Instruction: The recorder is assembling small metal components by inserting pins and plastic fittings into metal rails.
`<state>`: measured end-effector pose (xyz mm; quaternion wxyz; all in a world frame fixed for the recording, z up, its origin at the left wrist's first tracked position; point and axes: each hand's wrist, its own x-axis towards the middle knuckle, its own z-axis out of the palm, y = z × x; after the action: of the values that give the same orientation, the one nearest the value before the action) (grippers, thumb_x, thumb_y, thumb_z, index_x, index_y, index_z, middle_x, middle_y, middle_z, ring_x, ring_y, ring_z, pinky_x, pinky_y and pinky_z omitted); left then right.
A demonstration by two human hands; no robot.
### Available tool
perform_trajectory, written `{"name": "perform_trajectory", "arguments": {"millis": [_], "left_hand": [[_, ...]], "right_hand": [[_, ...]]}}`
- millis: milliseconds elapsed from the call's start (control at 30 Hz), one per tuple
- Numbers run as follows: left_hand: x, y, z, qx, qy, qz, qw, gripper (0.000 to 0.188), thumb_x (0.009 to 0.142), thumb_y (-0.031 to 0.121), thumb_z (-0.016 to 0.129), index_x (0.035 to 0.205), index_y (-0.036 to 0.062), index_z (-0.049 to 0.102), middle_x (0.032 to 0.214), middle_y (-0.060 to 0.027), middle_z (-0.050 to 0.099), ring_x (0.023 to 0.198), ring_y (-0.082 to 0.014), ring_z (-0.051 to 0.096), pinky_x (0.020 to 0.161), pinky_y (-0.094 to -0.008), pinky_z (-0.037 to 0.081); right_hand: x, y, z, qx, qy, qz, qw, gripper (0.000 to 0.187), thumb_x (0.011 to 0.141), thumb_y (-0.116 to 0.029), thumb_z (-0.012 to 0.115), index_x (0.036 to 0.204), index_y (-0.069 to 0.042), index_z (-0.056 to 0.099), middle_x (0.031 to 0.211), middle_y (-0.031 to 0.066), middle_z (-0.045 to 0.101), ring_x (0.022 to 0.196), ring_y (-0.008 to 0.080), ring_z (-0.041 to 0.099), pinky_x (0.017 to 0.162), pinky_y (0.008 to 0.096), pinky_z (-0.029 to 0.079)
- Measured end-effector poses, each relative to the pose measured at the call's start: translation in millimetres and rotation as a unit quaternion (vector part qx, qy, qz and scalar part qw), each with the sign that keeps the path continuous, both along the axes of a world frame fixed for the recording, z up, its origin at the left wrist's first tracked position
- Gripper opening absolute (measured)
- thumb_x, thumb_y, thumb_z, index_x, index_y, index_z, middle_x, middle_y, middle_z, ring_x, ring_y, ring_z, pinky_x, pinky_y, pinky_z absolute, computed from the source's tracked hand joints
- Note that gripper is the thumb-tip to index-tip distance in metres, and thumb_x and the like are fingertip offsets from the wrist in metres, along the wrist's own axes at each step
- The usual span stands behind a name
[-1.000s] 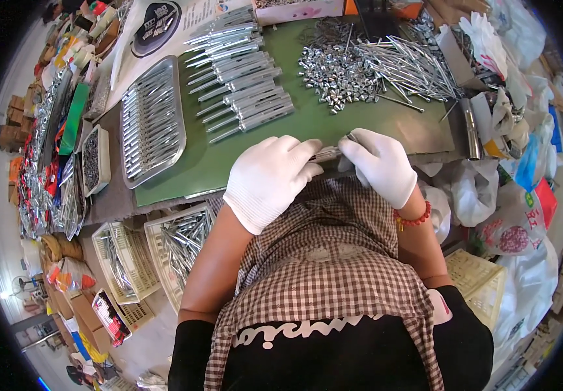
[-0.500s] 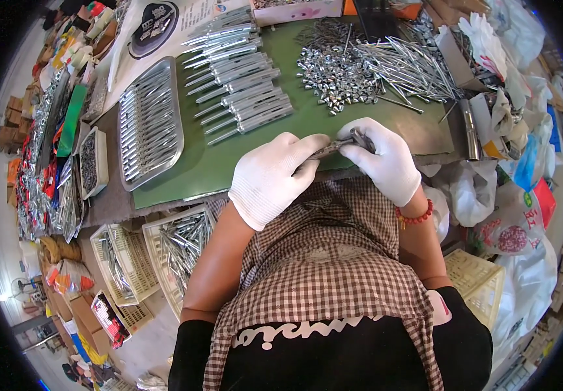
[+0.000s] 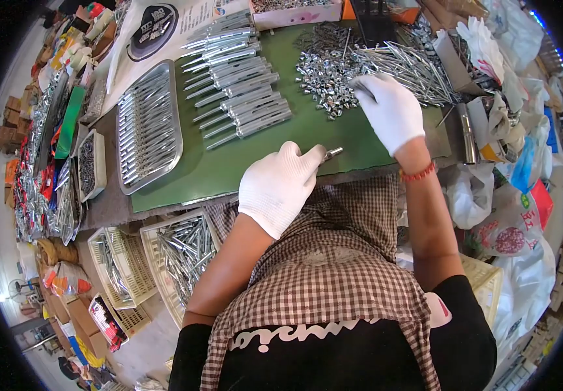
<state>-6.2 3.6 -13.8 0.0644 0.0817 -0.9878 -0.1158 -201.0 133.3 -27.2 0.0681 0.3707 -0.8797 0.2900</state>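
My left hand (image 3: 280,186), in a white knit glove, is closed on a short metal tube-like part (image 3: 334,154) near the table's front edge. Only the bright end of that part sticks out past the fingers. My right hand (image 3: 391,112), gloved too, reaches over the table with thumb and fingers curled together at the pile of small silver metal pieces (image 3: 325,81). Whatever lies between its fingertips is hidden. Just beyond that hand lies a heap of long thin metal rods (image 3: 411,68).
Left of my hands, flat silver tools with pointed shafts (image 3: 242,98) lie in a row on the green mat (image 3: 193,179). A metal tray (image 3: 178,140) holds more shafts, beside a small white box (image 3: 101,179) of dark parts. Plastic baskets (image 3: 139,287) stand below the table edge.
My right hand has let go of the dark metal part that both hands held and moved forward to the pile of small pieces. My left hand keeps hold, shifted slightly right.
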Motion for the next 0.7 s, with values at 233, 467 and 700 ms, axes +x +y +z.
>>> {"name": "perform_trajectory", "arguments": {"millis": [233, 467, 700], "left_hand": [[-2, 0, 1, 0.01, -0.004, 0.0, 1.0, 0.019, 0.09, 0.021, 0.06, 0.109, 0.0216, 0.063, 0.081, -0.0096, 0.056, 0.067, -0.0304, 0.062, 0.058, -0.0418, 0.05], [-2, -2, 0, 0.014, -0.017, 0.004, 1.0, 0.02, 0.09, 0.022, 0.059, 0.11, 0.0217, 0.064, 0.084, -0.0102, 0.058, 0.069, -0.031, 0.063, 0.06, -0.0419, 0.051], [-3, -4, -1, 0.029, -0.017, 0.001, 0.999, 0.021, 0.091, 0.022, 0.058, 0.111, 0.0209, 0.064, 0.086, -0.01, 0.06, 0.072, -0.0318, 0.064, 0.062, -0.0419, 0.052]], "right_hand": [[-28, -34, 13, 0.181, 0.067, 0.013, 0.981, 0.023, 0.088, -0.025, 0.06, 0.103, -0.009, 0.069, 0.104, 0.015, 0.065, 0.1, 0.0348, 0.065, 0.086, 0.046, 0.053], [3, -13, 12, 0.039, -0.057, 0.058, 0.996, 0.019, 0.09, -0.021, 0.059, 0.103, -0.008, 0.067, 0.101, 0.015, 0.07, 0.093, 0.0327, 0.068, 0.082, 0.0439, 0.054], [64, 18, -4, -0.091, -0.126, 0.177, 0.972, 0.013, 0.087, -0.016, 0.066, 0.098, -0.011, 0.067, 0.092, 0.0107, 0.067, 0.082, 0.0325, 0.066, 0.071, 0.0403, 0.053]]}}
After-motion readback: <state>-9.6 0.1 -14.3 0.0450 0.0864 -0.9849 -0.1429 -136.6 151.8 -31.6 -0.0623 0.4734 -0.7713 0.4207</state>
